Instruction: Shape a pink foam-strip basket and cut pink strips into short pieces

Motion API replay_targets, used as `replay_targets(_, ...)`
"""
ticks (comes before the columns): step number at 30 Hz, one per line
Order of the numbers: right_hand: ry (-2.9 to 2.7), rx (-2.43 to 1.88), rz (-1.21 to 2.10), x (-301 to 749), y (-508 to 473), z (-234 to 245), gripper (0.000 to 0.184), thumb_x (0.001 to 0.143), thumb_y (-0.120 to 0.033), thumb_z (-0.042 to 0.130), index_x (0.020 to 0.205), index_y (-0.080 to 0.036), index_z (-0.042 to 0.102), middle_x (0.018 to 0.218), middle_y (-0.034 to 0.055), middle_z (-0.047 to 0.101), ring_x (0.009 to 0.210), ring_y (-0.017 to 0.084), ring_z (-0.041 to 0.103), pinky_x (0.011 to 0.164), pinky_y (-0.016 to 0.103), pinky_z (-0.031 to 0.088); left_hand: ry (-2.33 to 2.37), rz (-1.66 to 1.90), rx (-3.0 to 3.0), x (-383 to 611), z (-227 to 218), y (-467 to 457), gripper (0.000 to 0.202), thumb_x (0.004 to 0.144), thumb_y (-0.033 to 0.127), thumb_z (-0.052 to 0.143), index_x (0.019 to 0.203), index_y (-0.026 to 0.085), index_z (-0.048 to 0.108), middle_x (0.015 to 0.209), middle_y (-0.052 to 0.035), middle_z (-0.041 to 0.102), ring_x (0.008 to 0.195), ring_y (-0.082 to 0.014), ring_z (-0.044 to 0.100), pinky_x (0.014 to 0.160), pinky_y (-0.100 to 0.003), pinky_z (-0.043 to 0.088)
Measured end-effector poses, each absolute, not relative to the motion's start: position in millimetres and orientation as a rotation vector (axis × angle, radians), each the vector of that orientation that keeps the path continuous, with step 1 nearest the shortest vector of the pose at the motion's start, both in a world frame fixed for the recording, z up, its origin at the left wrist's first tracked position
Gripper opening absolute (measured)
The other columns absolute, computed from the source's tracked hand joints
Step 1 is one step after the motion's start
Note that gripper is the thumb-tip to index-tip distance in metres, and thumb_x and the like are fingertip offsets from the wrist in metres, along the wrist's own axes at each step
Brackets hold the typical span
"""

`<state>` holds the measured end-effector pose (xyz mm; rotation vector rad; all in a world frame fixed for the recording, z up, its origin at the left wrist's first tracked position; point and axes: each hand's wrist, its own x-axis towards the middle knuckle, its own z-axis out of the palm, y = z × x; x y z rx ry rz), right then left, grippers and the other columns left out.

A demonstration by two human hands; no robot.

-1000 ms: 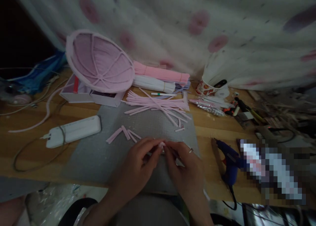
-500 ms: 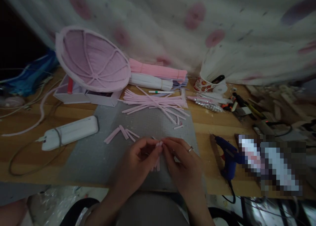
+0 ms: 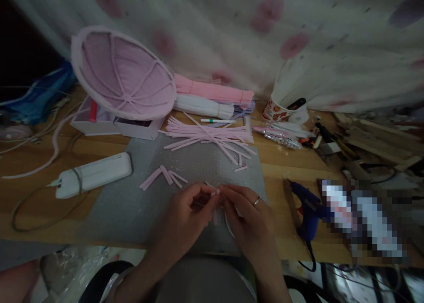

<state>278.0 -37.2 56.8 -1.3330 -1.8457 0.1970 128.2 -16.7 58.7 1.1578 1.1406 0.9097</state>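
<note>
My left hand (image 3: 187,217) and my right hand (image 3: 250,217) meet over the grey mat (image 3: 115,219). Their thumbs and forefingers pinch small pale pink pipe cleaner pieces (image 3: 217,193) between them. Fingers hide most of these pieces, with one strip hanging below. A ring is on my right hand, and a thin white curved edge shows under that palm. Short folded pink pipe cleaners (image 3: 153,178) lie left of my hands. Farther back spreads a loose pile of long pink pipe cleaners (image 3: 205,133).
A pink ribbed dome (image 3: 132,80) leans on a white box (image 3: 141,128) at back left. Tied pink (image 3: 212,90) and white bundles (image 3: 202,106) lie behind the pile. A white power bank (image 3: 96,175) is left; a blue glue gun (image 3: 309,208) and a paper cup (image 3: 278,111) are right.
My fingers have shifted slightly on the pink pieces, and fewer strips show hanging below them. A white curved edge now appears beneath my right hand. The view has moved a little.
</note>
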Motion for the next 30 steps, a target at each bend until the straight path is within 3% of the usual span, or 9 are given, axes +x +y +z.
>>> replay_targets(6, -1.781, -1.334, 0.236, 279.7, -39.1, 59.0, 0.010, 0.093, -0.014, 0.063, 0.097, -0.022, 0.068, 0.084, 0.0016, 0.074, 0.075, 0.015, 0.070, 0.067, 0.026, 0.055, 0.937, 0.860, 0.970, 123.5, 60.4, -7.5, 0.026, 0.081, 0.041, 0.072, 0.073, 0.019, 0.062, 0.061, 0.0040, 0.058, 0.056, -0.0095, 0.051, 0.052, -0.020, 0.039)
replay_targets(12, -1.840, -1.275, 0.204, 276.2, -40.0, 64.6, 0.019, 0.093, -0.008, 0.055, 0.097, -0.022, 0.067, 0.083, 0.0026, 0.072, 0.076, 0.017, 0.067, 0.067, 0.030, 0.053, 0.832, 0.817, 0.763, 127.1, 61.6, -8.6, 0.035, 0.076, 0.050, 0.075, 0.069, 0.019, 0.063, 0.054, 0.0034, 0.059, 0.045, -0.0076, 0.044, 0.044, -0.019, 0.033)
replay_targets(21, -1.772, -1.307, 0.205, 267.7, -44.7, 63.7, 0.011, 0.092, -0.010, 0.059, 0.092, -0.020, 0.063, 0.076, 0.0004, 0.064, 0.071, 0.015, 0.061, 0.064, 0.027, 0.046, 0.842, 0.852, 0.870, 122.6, 62.1, -11.6, 0.040, 0.071, 0.056, 0.078, 0.068, 0.019, 0.062, 0.056, 0.0025, 0.058, 0.050, -0.0093, 0.047, 0.046, -0.021, 0.036)
replay_targets(30, -1.840, -1.218, 0.060, 270.5, -38.4, 56.9, 0.009, 0.093, -0.011, 0.060, 0.094, -0.020, 0.063, 0.075, 0.0010, 0.066, 0.067, 0.015, 0.063, 0.061, 0.027, 0.050, 0.850, 0.790, 0.853, 120.4, 57.1, -8.7, 0.047, 0.065, 0.060, 0.082, 0.068, 0.017, 0.062, 0.053, 0.0031, 0.060, 0.049, -0.0086, 0.048, 0.049, -0.020, 0.036)
